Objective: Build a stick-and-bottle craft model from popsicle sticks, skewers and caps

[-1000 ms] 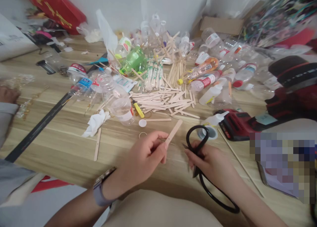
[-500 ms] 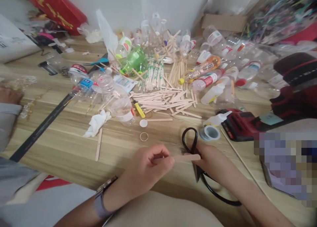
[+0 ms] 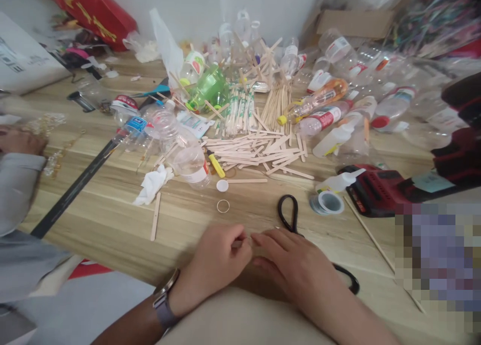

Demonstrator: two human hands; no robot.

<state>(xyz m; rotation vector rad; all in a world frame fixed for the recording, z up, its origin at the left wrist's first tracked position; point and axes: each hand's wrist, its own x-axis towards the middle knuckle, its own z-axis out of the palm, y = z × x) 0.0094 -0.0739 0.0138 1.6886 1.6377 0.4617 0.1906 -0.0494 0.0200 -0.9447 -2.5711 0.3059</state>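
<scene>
My left hand (image 3: 225, 254), with a watch on its wrist, is closed in a pinch in front of my body. The wooden craft stick it held a moment ago is hidden now by the fingers of both hands. Close on its right, my right hand (image 3: 296, 262) has its fingers stretched toward the left fingertips, with a gap below them above the thumb. Beneath the right hand lie black-handled scissors (image 3: 288, 212), their blades covered. Beyond the hands are a thin ring (image 3: 223, 206), a white cap (image 3: 222, 185) and a single craft stick (image 3: 248, 181).
A pile of craft sticks (image 3: 259, 152) lies mid-table, with plastic bottles (image 3: 210, 89) behind. At right are a glue bottle (image 3: 340, 181), a tape roll (image 3: 328, 203), a red power tool (image 3: 376, 189) and a thin rod (image 3: 372, 239). Another person's hand (image 3: 22, 139) rests at left.
My right hand has let go of the scissors, which now lie on the table, and moved left to my left hand. The craft stick in my left hand has gone out of sight.
</scene>
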